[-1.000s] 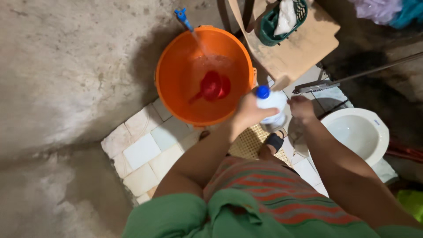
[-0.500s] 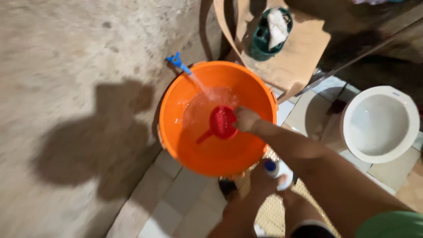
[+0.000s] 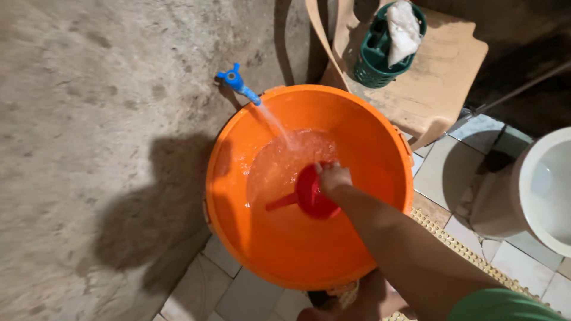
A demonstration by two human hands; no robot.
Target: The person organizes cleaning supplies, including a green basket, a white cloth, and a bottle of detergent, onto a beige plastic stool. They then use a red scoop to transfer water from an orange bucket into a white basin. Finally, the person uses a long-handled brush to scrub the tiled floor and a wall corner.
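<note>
Orange plastic bucket (image 3: pixel 285 261), large and round, stands on the pale tiled floor (image 3: pixel 250 297) against a rough concrete wall (image 3: pixel 89 119). A blue plastic tap (image 3: pixel 237 81) pours a stream of water into it. Inside floats a red plastic dipper (image 3: pixel 309 196) with a straight handle. The right hand (image 3: pixel 333 177) reaches into the bucket, fingers closed over the dipper's rim. The left hand is out of view. Behind the bucket, a beige plastic chair (image 3: pixel 428 77) carries a green basket (image 3: pixel 380 53) holding a white cloth. A white toilet bowl (image 3: pixel 550 190) sits at right.
</note>
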